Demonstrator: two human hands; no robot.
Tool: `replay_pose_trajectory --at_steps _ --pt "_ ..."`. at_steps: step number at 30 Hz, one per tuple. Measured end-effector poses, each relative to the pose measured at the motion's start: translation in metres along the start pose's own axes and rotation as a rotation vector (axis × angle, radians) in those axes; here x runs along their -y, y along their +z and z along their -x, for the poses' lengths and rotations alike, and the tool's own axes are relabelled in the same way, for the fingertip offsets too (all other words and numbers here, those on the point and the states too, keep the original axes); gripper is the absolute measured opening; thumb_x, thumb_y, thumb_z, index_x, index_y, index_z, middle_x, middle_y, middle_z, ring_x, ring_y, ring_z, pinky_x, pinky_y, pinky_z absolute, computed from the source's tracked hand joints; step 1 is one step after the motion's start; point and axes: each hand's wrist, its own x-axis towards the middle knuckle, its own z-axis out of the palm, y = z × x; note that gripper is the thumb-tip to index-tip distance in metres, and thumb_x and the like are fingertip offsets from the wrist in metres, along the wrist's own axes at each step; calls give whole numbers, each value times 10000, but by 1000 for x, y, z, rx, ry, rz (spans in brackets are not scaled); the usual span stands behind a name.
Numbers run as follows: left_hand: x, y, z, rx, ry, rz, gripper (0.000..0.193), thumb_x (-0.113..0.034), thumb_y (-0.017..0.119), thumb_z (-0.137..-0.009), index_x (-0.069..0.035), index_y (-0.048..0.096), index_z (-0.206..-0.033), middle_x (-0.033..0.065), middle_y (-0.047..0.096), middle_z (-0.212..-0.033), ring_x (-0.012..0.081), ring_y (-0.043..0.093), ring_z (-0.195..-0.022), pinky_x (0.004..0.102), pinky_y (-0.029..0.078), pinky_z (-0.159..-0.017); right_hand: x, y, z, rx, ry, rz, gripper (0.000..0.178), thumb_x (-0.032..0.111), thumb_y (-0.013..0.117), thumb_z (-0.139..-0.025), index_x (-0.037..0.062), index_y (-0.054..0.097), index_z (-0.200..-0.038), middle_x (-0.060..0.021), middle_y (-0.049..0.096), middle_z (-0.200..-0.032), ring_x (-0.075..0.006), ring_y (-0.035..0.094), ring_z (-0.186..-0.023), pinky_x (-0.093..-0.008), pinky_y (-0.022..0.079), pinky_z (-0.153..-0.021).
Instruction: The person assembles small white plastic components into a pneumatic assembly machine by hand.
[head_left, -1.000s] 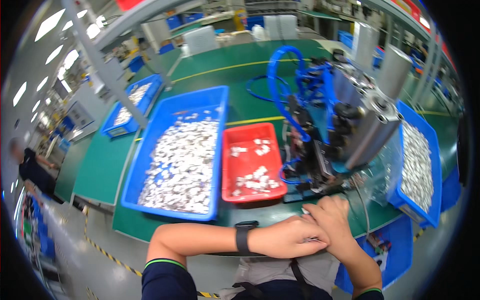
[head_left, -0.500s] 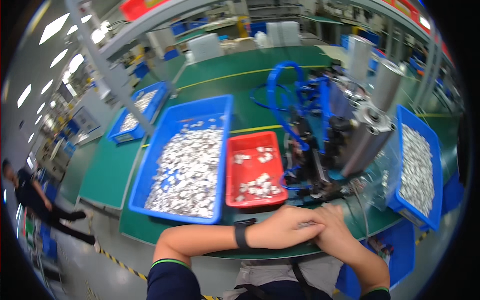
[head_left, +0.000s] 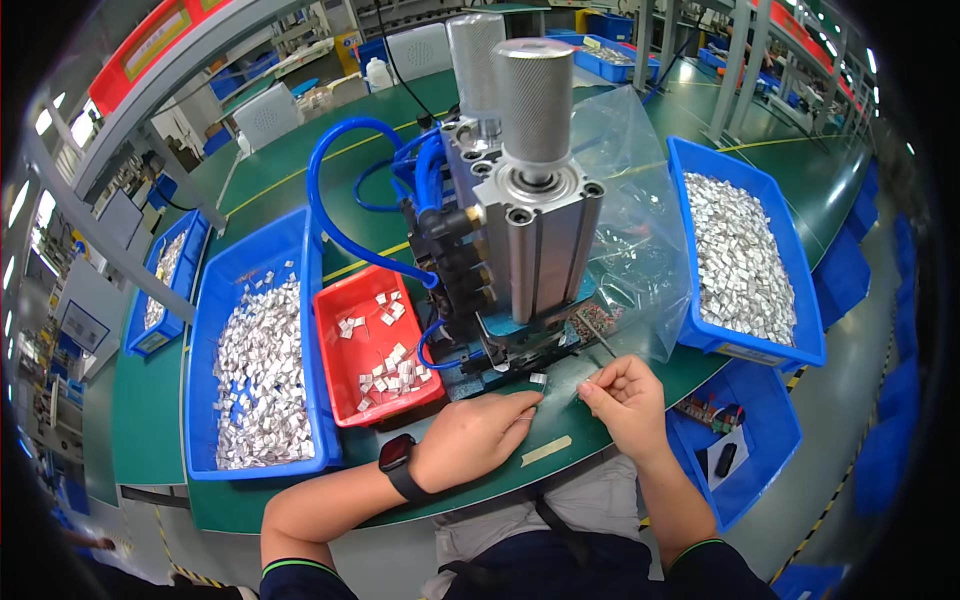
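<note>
My left hand [head_left: 468, 440] is closed low over the bench in front of the machine, its fingertips pointing right. A thin wire shows by its fingers; whatever they hold is mostly hidden. Just beyond the fingertips is a small silvery square piece [head_left: 539, 378]. My right hand [head_left: 632, 402] pinches a thin dark metal rod [head_left: 600, 336] that slants up and left toward the machine's base. Both hands are apart. The pneumatic press [head_left: 535, 240], with silver cylinders and blue hoses, stands right ahead of them.
Left of the press, a red tray [head_left: 332, 365] and a large blue bin [head_left: 203, 400] hold small white square pieces. Another blue bin [head_left: 810, 345] of pieces stands right, beside clear plastic film [head_left: 640, 240]. Tape [head_left: 546, 451] sticks to the bench edge; a lower blue bin [head_left: 770, 400] sits right.
My hands were together and have separated; the right one now holds the thin rod. The view has swung right, so the press and bins appear farther left.
</note>
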Motion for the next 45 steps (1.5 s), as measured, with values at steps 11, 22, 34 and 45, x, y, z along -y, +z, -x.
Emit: replay_pose_trajectory --at_steps 11,22,34,45 --pt "-5 17 -22 103 -19 -538 282 -118 498 -799 -33 561 -1061 111 604 -695 276 618 -570 376 479 -465 1 -1 2 44 -27 -44 107 -29 573 -859 -15 572 -965 -46 587 -812 -67 542 -650 -184 425 -566" --pt "-9 27 -19 58 -279 -274 161 -161 527 -836 -12 511 -894 185 621 -739 343 608 -611 438 471 -513 -2 -13 -1 225 29 86 56 -7 626 -828 -55 597 -834 -83 575 -850 -99 584 -631 -198 467 -534" --pt "-30 0 -13 -76 -841 786 196 -217 581 -904 -27 567 -945 -19 504 -627 37 441 -507 196 339 -449 15 4 -13 337 -140 307 266 141 734 -763 -17 641 -955 -85 610 -926 -86 573 -657 -207 467 -569" --pt "-13 4 0 44 -731 856 222 -175 583 -912 27 575 -1003 -13 528 -634 34 456 -500 178 338 -443 4 18 -6 303 -308 356 140 124 632 -853 13 657 -934 -93 630 -878 -183 605 -733 -272 477 -637"
